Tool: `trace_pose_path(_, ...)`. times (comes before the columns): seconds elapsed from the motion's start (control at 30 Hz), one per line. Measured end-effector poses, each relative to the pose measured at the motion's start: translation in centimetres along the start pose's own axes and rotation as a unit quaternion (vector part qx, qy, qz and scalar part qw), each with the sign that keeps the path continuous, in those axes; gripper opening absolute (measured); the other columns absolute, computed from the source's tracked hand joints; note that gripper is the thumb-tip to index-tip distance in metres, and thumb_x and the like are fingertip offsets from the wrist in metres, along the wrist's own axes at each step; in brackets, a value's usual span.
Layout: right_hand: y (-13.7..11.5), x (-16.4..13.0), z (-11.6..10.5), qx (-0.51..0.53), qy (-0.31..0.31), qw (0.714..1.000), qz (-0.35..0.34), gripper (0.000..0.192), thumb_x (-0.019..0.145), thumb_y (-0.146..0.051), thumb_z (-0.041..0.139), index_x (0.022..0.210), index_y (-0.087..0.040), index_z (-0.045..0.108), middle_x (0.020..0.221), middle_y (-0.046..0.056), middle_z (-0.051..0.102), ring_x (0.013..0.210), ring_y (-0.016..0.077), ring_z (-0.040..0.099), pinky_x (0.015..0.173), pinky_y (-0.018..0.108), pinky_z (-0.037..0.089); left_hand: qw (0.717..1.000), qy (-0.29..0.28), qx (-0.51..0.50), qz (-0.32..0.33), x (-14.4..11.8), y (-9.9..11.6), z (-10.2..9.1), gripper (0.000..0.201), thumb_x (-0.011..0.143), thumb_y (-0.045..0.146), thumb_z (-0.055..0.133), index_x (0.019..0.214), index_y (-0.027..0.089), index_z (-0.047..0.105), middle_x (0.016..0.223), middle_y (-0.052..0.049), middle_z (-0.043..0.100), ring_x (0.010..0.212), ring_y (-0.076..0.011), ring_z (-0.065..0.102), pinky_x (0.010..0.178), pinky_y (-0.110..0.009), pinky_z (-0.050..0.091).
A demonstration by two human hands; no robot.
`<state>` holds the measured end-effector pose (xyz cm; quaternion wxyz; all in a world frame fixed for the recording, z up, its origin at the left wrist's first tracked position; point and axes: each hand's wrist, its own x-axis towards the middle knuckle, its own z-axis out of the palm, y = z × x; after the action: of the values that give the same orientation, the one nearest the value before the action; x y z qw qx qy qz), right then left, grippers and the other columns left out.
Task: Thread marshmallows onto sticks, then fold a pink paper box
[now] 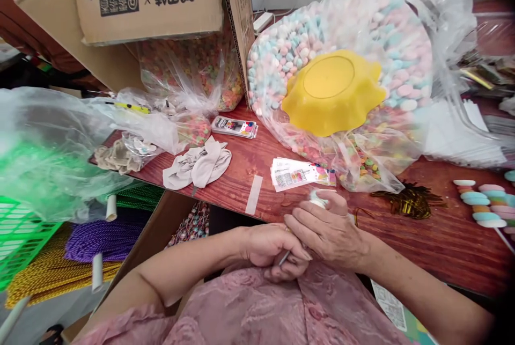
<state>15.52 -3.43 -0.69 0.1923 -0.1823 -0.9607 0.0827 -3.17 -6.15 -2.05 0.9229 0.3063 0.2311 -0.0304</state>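
Both hands are pressed together just past the table's front edge, close to the body. My left hand (pixel 276 248) is closed round a thin pale stick (pixel 284 257), whose lower end pokes out between the fingers. My right hand (pixel 322 229) lies over the left one with its fingers curled. A white and pale blue marshmallow (pixel 317 199) shows at the top between its thumb and fingers. Whether the stick runs into the marshmallow is hidden by the hands. Skewers of coloured marshmallows (pixel 485 205) lie at the table's right side.
A large bag of marshmallows (pixel 277 50) carries an upturned yellow bowl (pixel 332 93). Printed cards (pixel 298 174), a grey cloth (pixel 199 165) and gold twist ties (pixel 412 200) lie on the table (pixel 225 200). An open cardboard box (pixel 148 7) stands at back left.
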Motion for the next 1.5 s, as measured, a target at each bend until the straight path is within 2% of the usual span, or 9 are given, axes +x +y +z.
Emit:
trace_pose_path(0.13,-1.7,-1.6,-0.4,-0.057,-0.122,0.989,0.052,0.017,0.079,-0.007,0.049,0.082,-0.021,0.059,0.071,0.006,0.062,0.063,0.0182,0.050,0.063,0.035,0.035,0.946,0.131,0.270,0.120,0.6,0.1,-0.2,0.042,0.074,0.031,0.055,0.040,0.023,0.031,0.039,0.002,0.031,0.035,-0.0106,0.023,0.038,-0.027,0.022)
trace_pose_path(0.37,0.0,-1.8,-2.0,0.073,-0.218,0.950,0.211,0.018,0.093,-0.021,0.045,0.077,-0.021,0.052,0.069,0.002,0.061,0.055,0.0163,0.052,0.055,0.031,0.027,0.535,0.388,0.708,0.249,1.8,1.5,0.6,0.013,0.073,0.016,0.056,0.061,0.019,0.053,0.058,-0.011,0.057,0.049,-0.0216,0.052,0.051,-0.032,0.039)
trace_pose_path(0.47,0.9,-1.3,-2.8,0.179,-0.183,0.927,0.274,0.015,0.098,-0.032,0.044,0.091,-0.021,0.052,0.082,0.003,0.065,0.072,0.0170,0.060,0.063,0.028,0.036,0.483,0.409,0.740,0.227,2.1,1.9,0.6,0.009,0.079,0.017,0.052,0.074,0.015,0.060,0.065,-0.014,0.062,0.056,-0.0248,0.060,0.056,-0.033,0.045)
trace_pose_path(0.7,0.7,-1.1,-1.5,0.205,-0.196,0.913,0.293,0.028,0.101,-0.035,0.035,0.086,-0.020,0.053,0.084,0.004,0.063,0.076,0.0169,0.057,0.070,0.029,0.037,0.533,0.393,0.748,0.045,1.6,1.2,0.5,0.021,0.088,0.019,0.041,0.096,0.011,0.059,0.088,-0.015,0.064,0.082,-0.0306,0.064,0.069,-0.043,0.052)
trace_pose_path(0.97,0.7,-1.3,-0.2,0.097,-0.272,0.914,0.284,0.025,0.098,-0.023,0.034,0.085,-0.018,0.055,0.082,0.007,0.065,0.073,0.0184,0.058,0.063,0.031,0.027,0.607,0.357,0.707,0.058,1.1,1.1,1.6,0.023,0.093,0.024,0.042,0.096,0.012,0.062,0.098,-0.012,0.066,0.088,-0.0238,0.064,0.081,-0.036,0.052)
trace_pose_path(1.17,1.2,-1.3,-2.3,0.091,-0.205,0.938,0.265,0.021,0.098,-0.023,0.037,0.097,-0.017,0.057,0.089,0.007,0.066,0.078,0.0181,0.061,0.067,0.030,0.037,0.584,0.342,0.729,0.102,1.5,1.1,0.7,0.022,0.089,0.011,0.042,0.095,0.011,0.064,0.092,-0.011,0.066,0.079,-0.0214,0.061,0.070,-0.032,0.047)
trace_pose_path(1.33,0.1,-2.7,-4.6,-0.144,0.065,0.975,0.156,0.032,0.093,-0.021,0.050,0.124,-0.018,0.056,0.125,0.014,0.062,0.123,0.0318,0.051,0.096,0.046,0.037,0.769,0.389,0.451,0.232,1.4,1.7,0.4,0.032,0.094,0.029,0.043,0.069,0.015,0.057,0.062,0.000,0.052,0.059,-0.0109,0.045,0.058,-0.024,0.035)
trace_pose_path(1.43,-0.6,-4.1,-4.2,-0.198,0.076,0.974,0.079,0.028,0.094,-0.015,0.049,0.119,-0.021,0.060,0.121,0.010,0.066,0.120,0.0296,0.054,0.099,0.051,0.031,0.889,0.311,0.252,0.224,1.7,1.9,0.7,0.031,0.091,0.038,0.047,0.073,0.015,0.056,0.055,0.005,0.039,0.048,-0.0080,0.031,0.047,-0.023,0.026)
trace_pose_path(1.5,-0.6,-5.0,-3.5,-0.199,0.057,0.977,0.060,0.026,0.095,-0.013,0.047,0.114,-0.020,0.061,0.104,0.007,0.071,0.099,0.0244,0.062,0.096,0.051,0.031,0.918,0.262,0.225,0.195,2.0,1.8,1.1,0.031,0.091,0.040,0.046,0.075,0.015,0.056,0.055,0.006,0.036,0.045,-0.0076,0.028,0.045,-0.023,0.024)
